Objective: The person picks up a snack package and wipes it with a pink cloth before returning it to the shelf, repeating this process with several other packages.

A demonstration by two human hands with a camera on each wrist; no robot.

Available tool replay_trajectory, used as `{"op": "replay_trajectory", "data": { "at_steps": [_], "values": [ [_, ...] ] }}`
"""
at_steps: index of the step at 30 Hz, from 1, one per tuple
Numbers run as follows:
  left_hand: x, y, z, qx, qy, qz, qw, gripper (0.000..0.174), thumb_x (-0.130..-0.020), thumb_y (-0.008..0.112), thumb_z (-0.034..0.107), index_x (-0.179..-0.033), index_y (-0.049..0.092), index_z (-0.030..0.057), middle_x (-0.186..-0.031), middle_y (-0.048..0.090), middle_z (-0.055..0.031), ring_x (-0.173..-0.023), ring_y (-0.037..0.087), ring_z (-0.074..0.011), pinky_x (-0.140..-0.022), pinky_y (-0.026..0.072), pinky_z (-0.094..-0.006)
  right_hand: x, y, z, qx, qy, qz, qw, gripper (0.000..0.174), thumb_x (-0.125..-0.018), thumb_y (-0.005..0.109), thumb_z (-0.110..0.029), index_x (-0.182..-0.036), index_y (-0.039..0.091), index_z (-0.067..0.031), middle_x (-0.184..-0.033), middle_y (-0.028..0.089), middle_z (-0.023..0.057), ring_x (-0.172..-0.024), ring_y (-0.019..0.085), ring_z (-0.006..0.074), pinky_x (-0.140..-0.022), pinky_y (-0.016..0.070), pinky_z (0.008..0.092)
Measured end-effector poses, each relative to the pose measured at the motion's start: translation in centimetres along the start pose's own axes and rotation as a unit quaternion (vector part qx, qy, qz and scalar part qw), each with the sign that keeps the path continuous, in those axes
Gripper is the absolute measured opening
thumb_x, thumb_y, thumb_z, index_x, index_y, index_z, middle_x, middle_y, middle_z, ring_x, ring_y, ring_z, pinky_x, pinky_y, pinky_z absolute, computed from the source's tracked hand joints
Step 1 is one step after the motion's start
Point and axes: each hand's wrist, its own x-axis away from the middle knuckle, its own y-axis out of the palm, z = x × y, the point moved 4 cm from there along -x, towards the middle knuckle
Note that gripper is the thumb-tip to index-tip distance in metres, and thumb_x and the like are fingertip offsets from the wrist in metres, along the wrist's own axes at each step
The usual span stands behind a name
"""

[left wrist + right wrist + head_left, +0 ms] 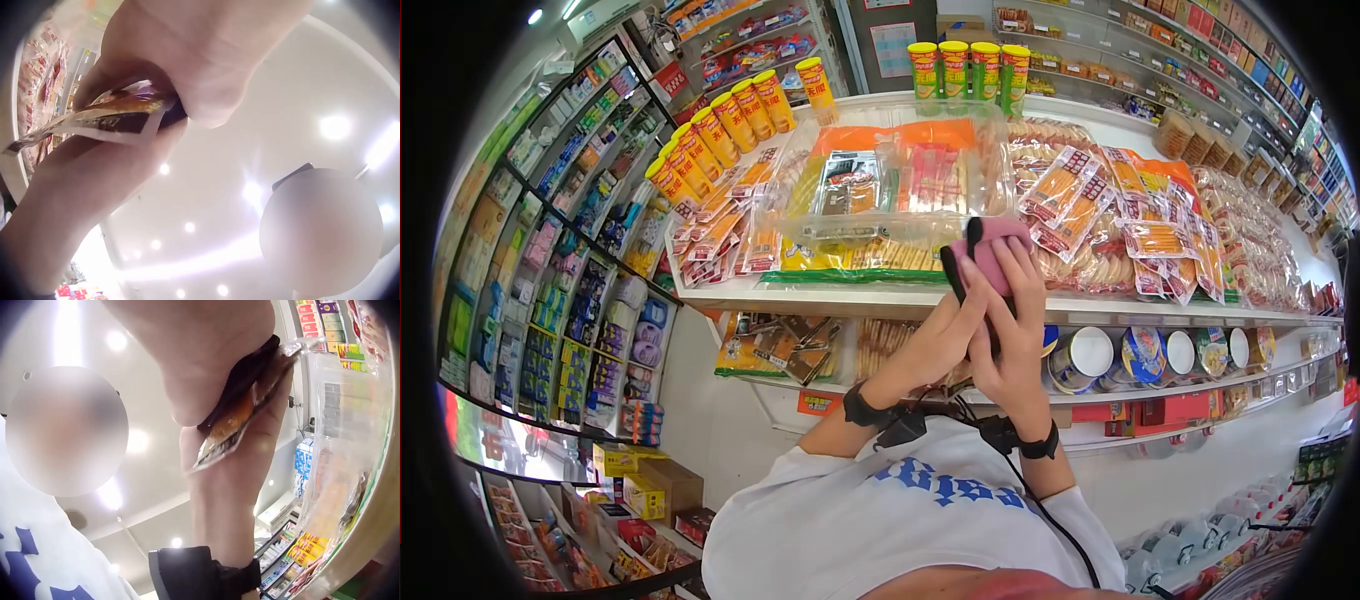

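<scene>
Close over the front edge of the shelf, both hands hold small snack packets together, one pink [1005,268] and others with black ends. The left hand [935,345] grips them from the left, its fingertips at the black edge. Across the pink face lie the fingers of the right hand [1018,330]. In the left wrist view a dark packet [119,122] with a clear sealed edge sticks out between the palms. The right wrist view shows a brown-orange packet [231,422] between the hands, its inner part hidden by them.
Behind the hands, a clear plastic tray [800,228] holds black and pink packets. Yellow canisters [740,115] and green canisters [968,78] line the back. Bagged snacks [1065,200] lie to the right. Bowl-shaped tubs [1090,352] stand on the lower shelf.
</scene>
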Motion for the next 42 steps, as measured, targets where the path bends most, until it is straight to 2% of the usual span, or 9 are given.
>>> {"op": "replay_trajectory", "data": {
  "at_steps": [6,10,14,24,28,32,34,37,42],
  "values": [
    [0.7,0.5,-0.4,-0.123,0.026,-0.024,0.992,0.062,-0.106,0.036,0.039,-0.148,0.021,-0.0039,-0.143,0.037,-0.0187,-0.133,0.036,-0.0211,-0.11,0.0318,-0.0323,-1.4,-0.8,-0.2,0.049,-0.015,0.005,0.999,0.016,-0.08,0.064,-0.012,-0.095,0.069,-0.008,-0.113,0.06,0.0118,-0.123,0.049,0.0363,-0.11,0.0269,0.0541],
    [0.4,1.1,0.3,-0.124,0.028,-0.045,0.991,0.051,-0.107,0.035,0.036,-0.132,0.043,-0.0068,-0.121,0.054,-0.0123,-0.115,0.048,-0.0161,-0.101,0.0387,-0.0299,-1.0,-1.0,1.8,0.049,0.045,0.058,0.996,0.013,-0.084,0.062,-0.01,-0.095,0.066,-0.0036,-0.108,0.06,0.0141,-0.112,0.054,0.0346,-0.097,0.0389,0.0444],
    [0.2,0.1,-1.0,-0.136,-0.05,-0.095,0.985,0.052,-0.107,0.036,0.037,-0.137,0.044,-0.0048,-0.13,0.053,-0.0094,-0.121,0.047,-0.0147,-0.107,0.0341,-0.03,-0.1,-1.3,3.7,-0.071,0.157,0.059,0.983,0.019,-0.091,0.055,-0.008,-0.106,0.062,0.0004,-0.108,0.059,0.0167,-0.1,0.058,0.0312,-0.092,0.042,0.0352],
    [-1.4,-1.5,-0.4,0.203,0.046,0.076,0.975,0.051,-0.105,0.037,0.04,-0.139,0.045,0.002,-0.134,0.055,-0.0101,-0.12,0.053,-0.0174,-0.102,0.0432,-0.033,0.5,1.3,2.5,-0.043,0.111,0.045,0.992,0.069,-0.092,0.057,-0.012,-0.148,0.022,0.008,-0.153,0.028,0.0269,-0.142,0.027,0.0438,-0.116,0.0225,0.045],
    [-1.2,-2.5,2.6,0.267,0.113,0.122,0.949,0.056,-0.104,0.035,0.048,-0.136,0.047,0.0046,-0.133,0.056,-0.0114,-0.119,0.057,-0.0213,-0.103,0.0446,-0.035,0.5,3.3,0.2,0.016,0.021,-0.088,0.996,0.055,-0.09,0.056,-0.02,-0.142,0.047,-0.0069,-0.155,0.027,0.0213,-0.145,0.021,0.0415,-0.116,0.0162,0.0533],
    [-0.6,-4.8,3.4,0.315,0.113,0.116,0.935,0.058,-0.102,0.034,0.053,-0.132,0.051,0.0061,-0.126,0.06,-0.0108,-0.113,0.06,-0.0215,-0.101,0.0471,-0.0367,1.4,4.9,-1.1,0.0,-0.076,-0.183,0.98,0.058,-0.089,0.059,-0.023,-0.142,0.046,-0.0062,-0.156,0.027,0.0195,-0.144,0.023,0.0429,-0.116,0.0171,0.0527],
    [-0.9,-3.9,4.1,0.402,0.168,-0.024,0.9,0.057,-0.103,0.034,0.051,-0.133,0.05,0.0051,-0.127,0.06,-0.0121,-0.113,0.061,-0.0231,-0.1,0.0478,-0.0386,1.0,4.6,-0.7,-0.057,-0.017,-0.13,0.99,0.065,-0.086,0.064,-0.024,-0.145,0.041,-0.0051,-0.155,0.025,0.0228,-0.143,0.024,0.0433,-0.116,0.0186,0.0512],
    [-0.9,-4.2,3.9,0.27,0.203,0.199,0.92,0.055,-0.104,0.032,0.047,-0.135,0.047,0.0036,-0.127,0.059,-0.0142,-0.113,0.061,-0.0259,-0.1,0.048,-0.0414,1.1,4.3,1.1,-0.164,0.109,-0.046,0.979,0.076,-0.083,0.07,-0.015,-0.148,0.033,-0.0023,-0.151,0.029,0.0254,-0.138,0.034,0.0342,-0.112,0.0294,0.0427],
    [-1.2,-4.7,2.4,0.27,0.145,0.151,0.94,0.05,-0.105,0.035,0.041,-0.135,0.045,0.0022,-0.125,0.06,-0.0156,-0.114,0.06,-0.0263,-0.099,0.0489,-0.0406,2.0,4.0,4.8,-0.398,0.298,-0.071,0.865,0.049,-0.085,0.072,-0.008,-0.129,0.051,0.0014,-0.112,0.062,0.0074,-0.1,0.058,0.0109,-0.088,0.0477,0.0267]
  ]
}}
